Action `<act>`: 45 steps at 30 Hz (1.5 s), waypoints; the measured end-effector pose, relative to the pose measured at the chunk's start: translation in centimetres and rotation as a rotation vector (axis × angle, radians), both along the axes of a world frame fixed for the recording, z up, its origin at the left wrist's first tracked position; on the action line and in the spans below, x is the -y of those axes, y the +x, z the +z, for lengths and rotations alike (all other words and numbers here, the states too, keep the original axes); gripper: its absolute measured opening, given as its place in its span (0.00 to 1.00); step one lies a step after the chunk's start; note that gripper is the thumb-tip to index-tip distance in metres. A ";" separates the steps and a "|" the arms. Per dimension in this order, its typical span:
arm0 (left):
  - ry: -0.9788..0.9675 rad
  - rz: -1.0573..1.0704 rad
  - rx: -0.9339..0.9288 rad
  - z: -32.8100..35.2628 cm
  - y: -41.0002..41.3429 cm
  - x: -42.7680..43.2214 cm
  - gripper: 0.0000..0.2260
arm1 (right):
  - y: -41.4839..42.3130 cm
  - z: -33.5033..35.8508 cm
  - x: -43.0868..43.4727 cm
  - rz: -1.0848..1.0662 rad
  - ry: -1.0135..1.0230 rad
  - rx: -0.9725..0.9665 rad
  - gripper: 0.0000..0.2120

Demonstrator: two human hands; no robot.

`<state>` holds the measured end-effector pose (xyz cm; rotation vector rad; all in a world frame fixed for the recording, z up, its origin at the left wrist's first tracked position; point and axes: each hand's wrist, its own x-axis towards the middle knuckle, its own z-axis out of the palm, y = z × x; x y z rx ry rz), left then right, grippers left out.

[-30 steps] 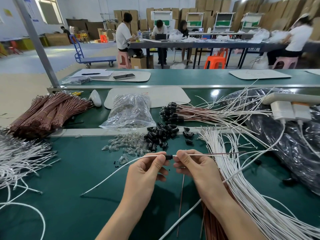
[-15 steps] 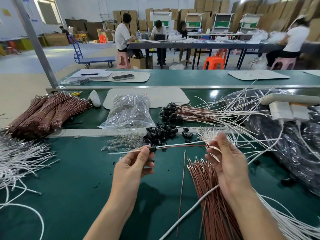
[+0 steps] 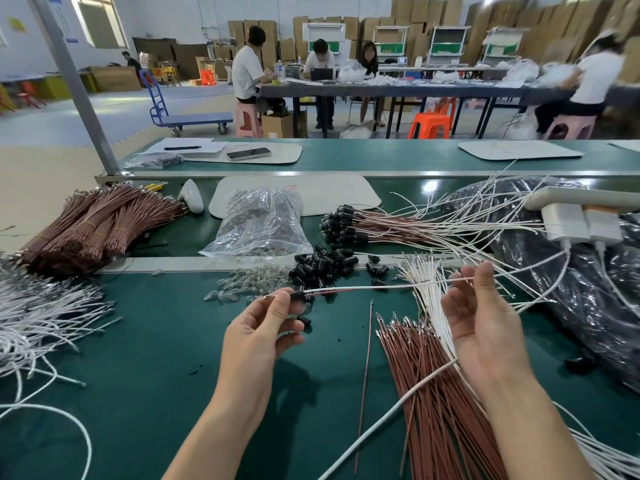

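Observation:
My left hand (image 3: 263,330) pinches a small black cap (image 3: 298,296) between thumb and forefinger. A white and a brown wire (image 3: 363,288) run out of the cap to the right, held level above the green bench (image 3: 156,358). My right hand (image 3: 485,327) is raised with the palm toward me and the fingers loosely spread; the wires' far end crosses its fingertips. Under the hands lie a loose pile of black caps (image 3: 322,265), small clear bulbs (image 3: 249,284), a fan of brown wires (image 3: 440,393) and one single brown wire (image 3: 365,368).
A clear bag of bulbs (image 3: 259,223) and capped wire assemblies (image 3: 374,225) lie further back. Tied brown bundles (image 3: 93,226) and loose white wires (image 3: 34,313) fill the left. A black plastic bag (image 3: 588,289) and a power strip (image 3: 581,199) crowd the right.
My hands have drawn apart: the left moved left with the cap, the right slid out along the wires to their far end and opened. The brown wire fan is now uncovered.

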<state>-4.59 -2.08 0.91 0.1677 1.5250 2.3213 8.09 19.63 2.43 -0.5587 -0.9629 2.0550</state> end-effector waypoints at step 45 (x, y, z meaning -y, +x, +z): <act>-0.215 -0.177 -0.170 -1.1 2.0 -1.4 0.07 | -3.0 -1.6 6.5 0.380 0.258 0.266 0.18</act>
